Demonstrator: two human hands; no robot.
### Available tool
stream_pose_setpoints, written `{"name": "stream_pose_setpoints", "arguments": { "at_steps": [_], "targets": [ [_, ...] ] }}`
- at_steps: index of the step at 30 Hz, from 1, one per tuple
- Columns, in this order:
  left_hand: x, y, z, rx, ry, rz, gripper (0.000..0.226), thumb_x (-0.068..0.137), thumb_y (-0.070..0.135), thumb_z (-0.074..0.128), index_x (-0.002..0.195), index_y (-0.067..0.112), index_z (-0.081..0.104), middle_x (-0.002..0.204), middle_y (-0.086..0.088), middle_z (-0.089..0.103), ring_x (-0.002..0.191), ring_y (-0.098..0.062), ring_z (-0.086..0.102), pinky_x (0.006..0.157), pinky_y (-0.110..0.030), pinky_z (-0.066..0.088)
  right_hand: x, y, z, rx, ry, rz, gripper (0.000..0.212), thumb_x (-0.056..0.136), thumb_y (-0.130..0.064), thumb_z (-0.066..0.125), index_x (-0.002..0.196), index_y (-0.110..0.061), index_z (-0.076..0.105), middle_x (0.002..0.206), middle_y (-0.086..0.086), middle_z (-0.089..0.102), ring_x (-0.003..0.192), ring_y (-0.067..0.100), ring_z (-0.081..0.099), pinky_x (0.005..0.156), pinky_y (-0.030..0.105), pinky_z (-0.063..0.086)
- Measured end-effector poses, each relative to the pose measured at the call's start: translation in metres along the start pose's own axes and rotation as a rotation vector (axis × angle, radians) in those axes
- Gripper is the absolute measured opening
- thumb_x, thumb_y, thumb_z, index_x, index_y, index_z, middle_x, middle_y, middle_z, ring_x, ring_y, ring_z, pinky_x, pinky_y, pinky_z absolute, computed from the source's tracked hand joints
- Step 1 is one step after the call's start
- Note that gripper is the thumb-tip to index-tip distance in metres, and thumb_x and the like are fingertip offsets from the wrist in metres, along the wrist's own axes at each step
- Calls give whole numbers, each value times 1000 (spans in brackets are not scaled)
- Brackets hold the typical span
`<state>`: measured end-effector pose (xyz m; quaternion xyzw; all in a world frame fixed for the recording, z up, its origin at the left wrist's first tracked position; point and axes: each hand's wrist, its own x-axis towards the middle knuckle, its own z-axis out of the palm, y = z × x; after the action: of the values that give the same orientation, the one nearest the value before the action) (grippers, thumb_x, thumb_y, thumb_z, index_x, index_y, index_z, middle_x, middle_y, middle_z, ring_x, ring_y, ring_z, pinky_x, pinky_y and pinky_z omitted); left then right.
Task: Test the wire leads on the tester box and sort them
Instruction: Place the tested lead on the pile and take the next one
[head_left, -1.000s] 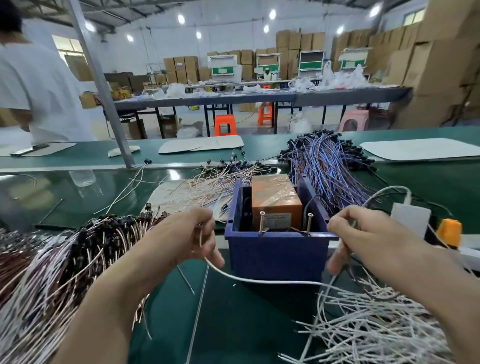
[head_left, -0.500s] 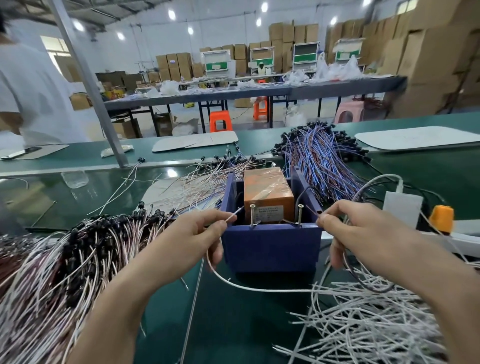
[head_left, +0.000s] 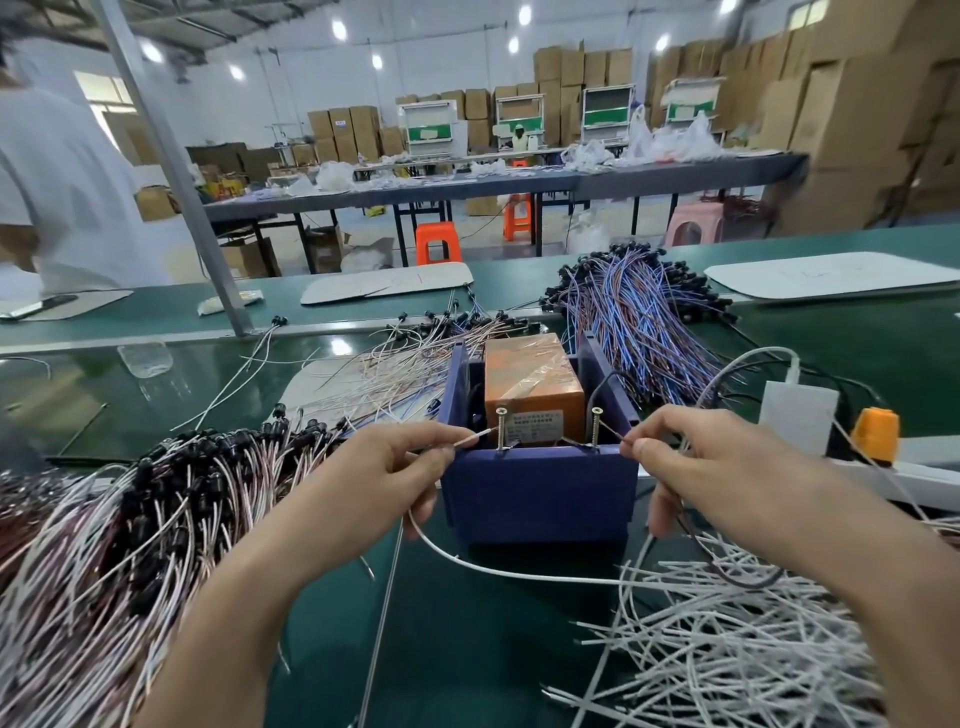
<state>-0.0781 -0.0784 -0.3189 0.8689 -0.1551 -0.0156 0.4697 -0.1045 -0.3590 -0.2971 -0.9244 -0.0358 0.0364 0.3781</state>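
Left fingers: my left hand (head_left: 379, 467) pinches one stripped end of a white wire lead (head_left: 519, 571) between thumb and forefinger, its tip at the left screw (head_left: 501, 431); I cannot tell whether they touch.
Right fingers: my right hand (head_left: 711, 462) pinches the other end, held against the right screw (head_left: 596, 428).
Lead: it sags in a loop between my hands, in front of the box.
Container: a blue plastic box (head_left: 540, 499) holds an orange tester unit (head_left: 530, 384) wrapped in clear tape; both screws stand upright on its near wall.
Writing: the white label (head_left: 535, 423) on the unit is too small to read.
Surface: a green bench (head_left: 467, 649). White leads (head_left: 727, 654) are heaped at right, leads with black parts (head_left: 130, 519) at left, and a blue-and-red bundle (head_left: 639, 322) lies behind the box.
Room: a workshop with stacked cardboard cartons (head_left: 857, 104), long tables, orange stools (head_left: 438, 249) and a person in a white shirt (head_left: 62, 192) at far left.
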Motion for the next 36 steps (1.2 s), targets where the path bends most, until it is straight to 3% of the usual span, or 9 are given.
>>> {"name": "stream_pose_setpoints", "arguments": {
  "at_steps": [4, 9, 12, 14, 17, 22, 29, 33, 36],
  "targets": [
    [0, 1, 0, 8, -3, 4, 33, 103, 23, 53, 107, 52, 69, 56, -1, 60, 52, -8, 54, 59, -18, 44, 3, 4, 1, -6, -5, -2, 13, 105, -37, 44, 101, -33, 55, 66, -10, 74, 40, 2, 45, 47, 20, 35],
    [-1, 5, 0, 26, -8, -4, 34, 103, 25, 52, 106, 56, 66, 57, -1, 61, 55, -13, 55, 71, -44, 52, 4, 5, 2, -18, -10, -10, 14, 104, -39, 44, 99, -33, 56, 65, -11, 74, 39, 5, 41, 42, 18, 34],
    [-2, 6, 0, 39, -7, -5, 34, 103, 26, 52, 106, 56, 67, 58, -1, 62, 57, -16, 54, 74, -51, 52, 3, 3, 1, -34, -15, -14, 15, 104, -39, 44, 99, -33, 56, 65, -12, 73, 39, 5, 41, 41, 16, 33],
    [-1, 5, 0, 40, -8, -4, 32, 103, 25, 52, 107, 52, 69, 58, -1, 61, 57, -16, 54, 73, -50, 51, 0, 0, -1, -59, -9, -12, 17, 104, -40, 43, 98, -34, 57, 64, -12, 73, 41, 5, 47, 41, 15, 33],
    [0, 3, -1, 26, -4, 5, 29, 103, 21, 53, 108, 42, 72, 56, 1, 60, 55, -11, 55, 68, -39, 51, -4, -4, -3, -141, 42, 3, 21, 103, -46, 42, 95, -39, 60, 75, -8, 69, 65, 5, 59, 52, 22, 40],
    [1, 0, -1, 13, -15, 10, 28, 103, 21, 53, 109, 40, 72, 56, 0, 60, 55, -10, 56, 65, -26, 49, -6, -7, -3, -164, 35, 12, 19, 103, -47, 42, 101, -40, 60, 89, -19, 55, 80, 0, 54, 59, 23, 37],
    [1, -3, -1, 6, -23, 14, 29, 103, 21, 52, 109, 42, 72, 56, 0, 60, 55, -9, 56, 64, -21, 47, -6, -6, -3, -177, 47, 13, 18, 103, -48, 42, 100, -41, 58, 87, -17, 58, 75, 1, 56, 55, 21, 36],
    [2, -3, -1, -9, -19, 12, 30, 104, 22, 52, 107, 44, 71, 56, -1, 61, 53, -10, 57, 58, -14, 45, -3, -4, -3, -112, -24, 7, 15, 104, -42, 42, 100, -36, 55, 68, -13, 74, 49, -1, 53, 51, 20, 34],
    [1, -3, -2, -9, 10, 19, 29, 104, 23, 50, 105, 45, 69, 59, -4, 65, 53, -13, 60, 63, -17, 48, -3, 0, -5, -54, -40, 11, 14, 104, -41, 44, 99, -32, 55, 68, -14, 74, 46, 2, 47, 56, 29, 40]
  ]
}}
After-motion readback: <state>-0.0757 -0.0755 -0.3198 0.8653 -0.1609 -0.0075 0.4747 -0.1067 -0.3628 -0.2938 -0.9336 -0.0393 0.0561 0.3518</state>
